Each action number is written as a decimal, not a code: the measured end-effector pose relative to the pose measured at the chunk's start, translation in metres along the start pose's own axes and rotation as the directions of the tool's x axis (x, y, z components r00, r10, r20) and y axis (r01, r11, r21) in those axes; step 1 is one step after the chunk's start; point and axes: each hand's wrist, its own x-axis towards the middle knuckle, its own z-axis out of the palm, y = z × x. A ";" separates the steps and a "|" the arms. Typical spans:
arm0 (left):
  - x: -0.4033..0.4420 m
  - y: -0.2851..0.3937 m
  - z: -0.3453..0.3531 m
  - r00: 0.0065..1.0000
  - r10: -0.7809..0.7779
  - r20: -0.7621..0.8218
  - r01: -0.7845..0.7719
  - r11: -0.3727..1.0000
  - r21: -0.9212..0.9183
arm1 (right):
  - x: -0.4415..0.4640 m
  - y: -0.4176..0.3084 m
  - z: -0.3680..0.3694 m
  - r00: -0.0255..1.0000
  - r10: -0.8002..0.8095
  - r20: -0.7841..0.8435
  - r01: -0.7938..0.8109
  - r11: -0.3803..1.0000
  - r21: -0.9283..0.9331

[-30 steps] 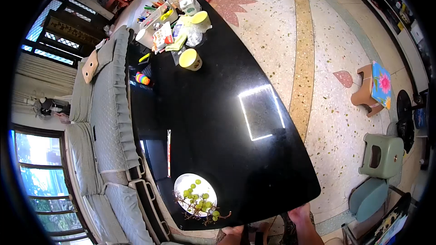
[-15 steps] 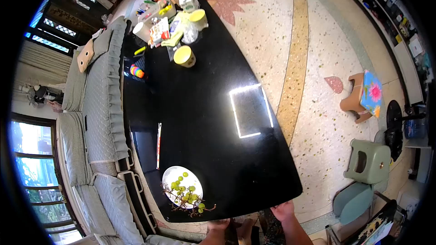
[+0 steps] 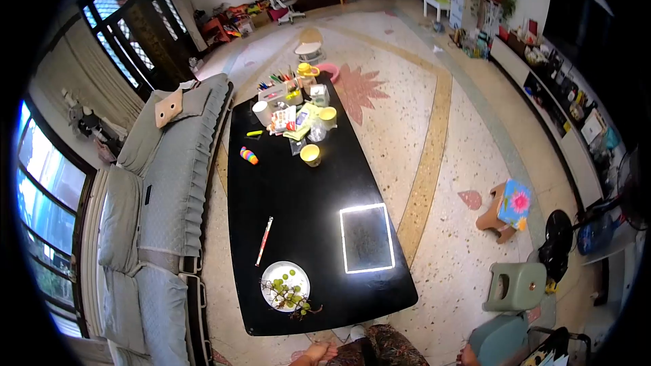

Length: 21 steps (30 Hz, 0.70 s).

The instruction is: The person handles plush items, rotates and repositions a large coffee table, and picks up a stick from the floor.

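At the bottom edge, my left hand (image 3: 320,351) is held low over my lap, just below the near end of the black table (image 3: 319,217). Its fingers are stretched out and nothing lies in them. My right hand (image 3: 466,356) shows only in part, low beside a teal stool (image 3: 498,340); its fingers are too small and cut off to read. Nearest to my left hand on the table is a white plate (image 3: 277,272) with green grapes (image 3: 287,290) and bare brown stems hanging over its rim. A thin red-and-white stick-shaped packet (image 3: 264,240) lies beyond the plate.
Yellow cups (image 3: 310,155), packets (image 3: 283,119) and a pen holder crowd the table's far end, near a rainbow toy (image 3: 249,155). A grey sofa (image 3: 173,176) runs along the left. On the right stand a green stool (image 3: 515,286) and a flowered stool (image 3: 513,205).
The view has tilted up, showing more of the room. My right hand has left the table's near corner and moved right, towards the teal stool. My left hand stays low near the table end.
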 end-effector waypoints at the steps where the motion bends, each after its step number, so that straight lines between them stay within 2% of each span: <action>1: -0.011 0.003 0.002 0.998 0.050 0.032 -0.051 0.998 0.043 | -0.016 -0.005 0.000 1.000 -0.020 -0.008 0.020 1.000 -0.012; 2: 0.012 -0.019 -0.007 0.985 0.145 0.090 -0.155 0.980 0.124 | -0.038 -0.003 0.001 0.998 0.042 -0.052 -0.045 0.997 -0.063; 3: 0.013 -0.024 -0.007 0.982 0.182 0.058 -0.189 0.971 0.149 | -0.063 -0.005 0.001 0.990 0.106 -0.098 -0.116 0.987 -0.109; 4: 0.004 -0.023 -0.005 0.975 0.221 0.023 -0.222 0.958 0.184 | -0.066 0.001 -0.001 0.990 0.099 -0.103 -0.111 0.986 -0.121; 6: -0.019 -0.020 0.001 0.969 0.246 -0.029 -0.238 0.956 0.170 | -0.044 0.003 0.009 0.994 0.072 -0.079 -0.097 0.913 -0.396; 8: -0.047 -0.018 0.006 0.963 0.250 -0.099 -0.233 0.960 0.157 | -0.029 -0.023 0.012 0.996 0.065 0.066 -0.035 0.924 -0.381; 10: -0.068 -0.015 0.010 0.971 0.222 -0.083 -0.188 0.935 0.301 | -0.062 -0.070 0.039 0.987 -0.117 0.114 0.148 0.934 -0.324; 12: -0.078 -0.017 0.018 0.958 0.265 -0.112 -0.214 0.915 0.341 | -0.038 -0.091 0.038 0.947 -0.225 0.228 0.285 0.917 -0.280; 14: -0.094 -0.011 0.033 0.936 0.341 -0.088 -0.259 0.837 0.482 | -0.063 -0.131 0.034 0.932 -0.265 0.245 0.327 0.909 -0.258; 16: -0.097 -0.004 0.055 0.938 0.324 -0.124 -0.219 0.832 0.510 | -0.062 -0.143 0.015 0.920 -0.292 0.263 0.355 0.904 -0.238; 18: -0.098 0.012 0.088 0.919 0.357 -0.166 -0.169 0.738 0.653 | -0.046 -0.147 -0.023 0.901 -0.383 0.203 0.425 0.874 -0.237; 20: -0.090 0.023 0.127 0.903 0.394 -0.174 -0.223 0.773 0.593 | -0.035 -0.138 -0.080 0.905 -0.388 0.173 0.423 0.865 -0.271; 21: -0.064 0.020 0.134 0.905 0.409 -0.119 -0.270 0.767 0.582 | -0.028 -0.139 -0.106 0.897 -0.417 0.143 0.441 0.849 -0.291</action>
